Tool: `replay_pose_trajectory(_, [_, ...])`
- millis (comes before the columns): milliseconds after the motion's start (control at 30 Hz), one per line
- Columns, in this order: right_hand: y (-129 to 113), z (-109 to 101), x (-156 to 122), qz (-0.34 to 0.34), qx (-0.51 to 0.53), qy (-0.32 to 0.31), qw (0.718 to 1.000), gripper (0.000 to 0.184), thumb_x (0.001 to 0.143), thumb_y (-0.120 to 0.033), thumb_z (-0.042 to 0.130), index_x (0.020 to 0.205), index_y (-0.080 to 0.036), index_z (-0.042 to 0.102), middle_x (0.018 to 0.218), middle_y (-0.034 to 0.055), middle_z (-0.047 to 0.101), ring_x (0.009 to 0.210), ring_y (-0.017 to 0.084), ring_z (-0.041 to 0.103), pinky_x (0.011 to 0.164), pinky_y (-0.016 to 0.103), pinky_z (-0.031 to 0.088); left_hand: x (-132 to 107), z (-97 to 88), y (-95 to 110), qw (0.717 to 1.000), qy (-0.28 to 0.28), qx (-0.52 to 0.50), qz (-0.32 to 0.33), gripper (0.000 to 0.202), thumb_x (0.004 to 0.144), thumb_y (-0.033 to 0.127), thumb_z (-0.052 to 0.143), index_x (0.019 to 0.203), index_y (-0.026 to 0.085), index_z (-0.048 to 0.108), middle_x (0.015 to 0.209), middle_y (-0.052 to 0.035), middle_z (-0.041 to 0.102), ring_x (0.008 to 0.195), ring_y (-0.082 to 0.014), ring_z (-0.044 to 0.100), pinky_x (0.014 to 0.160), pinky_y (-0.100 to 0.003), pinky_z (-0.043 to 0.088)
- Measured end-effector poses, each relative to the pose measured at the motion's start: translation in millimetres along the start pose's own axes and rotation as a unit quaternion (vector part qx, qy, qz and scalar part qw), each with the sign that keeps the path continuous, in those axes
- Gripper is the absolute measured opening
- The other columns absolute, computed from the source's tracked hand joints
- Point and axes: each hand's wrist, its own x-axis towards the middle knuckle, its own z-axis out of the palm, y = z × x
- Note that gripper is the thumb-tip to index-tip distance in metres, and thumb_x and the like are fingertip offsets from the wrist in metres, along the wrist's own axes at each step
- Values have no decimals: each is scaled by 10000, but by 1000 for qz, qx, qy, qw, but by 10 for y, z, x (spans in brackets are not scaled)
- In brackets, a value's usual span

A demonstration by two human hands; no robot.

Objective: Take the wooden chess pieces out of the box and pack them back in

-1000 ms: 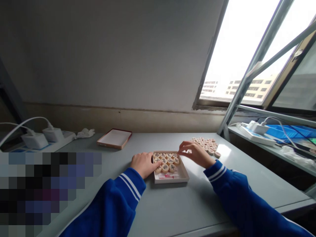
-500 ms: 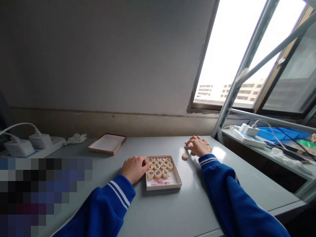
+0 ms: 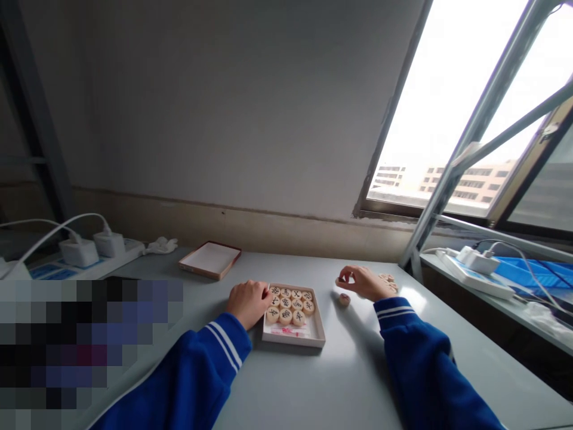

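Observation:
A shallow white box (image 3: 319,325) stands on the grey table, with rows of round wooden Chinese chess pieces (image 3: 285,316) in its back part. At the box's left side, my left hand (image 3: 248,301) is closed on the wall, its thumb side over the edge. To the right of the box my right hand (image 3: 364,283) pinches one chess piece (image 3: 339,281) between thumb and fingers, just above the table. Below it a single loose piece (image 3: 344,300) lies on the surface. More loose pieces (image 3: 388,280) sit behind my right hand, partly hidden by it.
The box lid (image 3: 210,258) lies inside-up at the back left. Behind it to the left are a power strip (image 3: 132,249) with plugs and a crumpled white item (image 3: 161,245). At right, a metal frame (image 3: 441,206) borders a shelf with a blue tray (image 3: 528,273).
My right hand has lifted away from the loose pieces, toward the box, with a chess piece in its fingers. My left hand stays at the box's edge. The camera view has shifted slightly.

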Motion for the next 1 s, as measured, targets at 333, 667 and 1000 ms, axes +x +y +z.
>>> replay_pose_trajectory(333, [-710, -182, -224, -203, 168, -166, 950, 274, 667, -371, 607, 872, -188, 612, 736, 1, 589, 646, 107, 497, 567, 217, 389, -7, 31, -25, 1000, 4, -1, -3, 286, 785, 350, 362, 684, 207, 588, 723, -41, 654, 676, -181, 593, 580, -257, 387])
replay_pose_trajectory(667, [-866, -4, -279, -202, 19, -79, 976, 332, 622, -362, 633, 898, -196, 549, 731, -13, 611, 613, 115, 528, 678, 284, 339, -11, 6, -13, 1000, -3, -6, -4, 299, 789, 346, 348, 694, 199, 592, 725, -48, 654, 663, -173, 592, 570, -252, 388])
replay_pose_trajectory(1000, [-465, -31, -76, -78, -104, 123, 984, 204, 821, -296, 431, 830, -223, 622, 852, 36, 616, 823, 177, 511, 787, 353, 265, -8, 23, -13, 1000, 2, -6, -9, 289, 784, 337, 368, 681, 205, 603, 723, -53, 657, 690, -189, 603, 600, -267, 405])
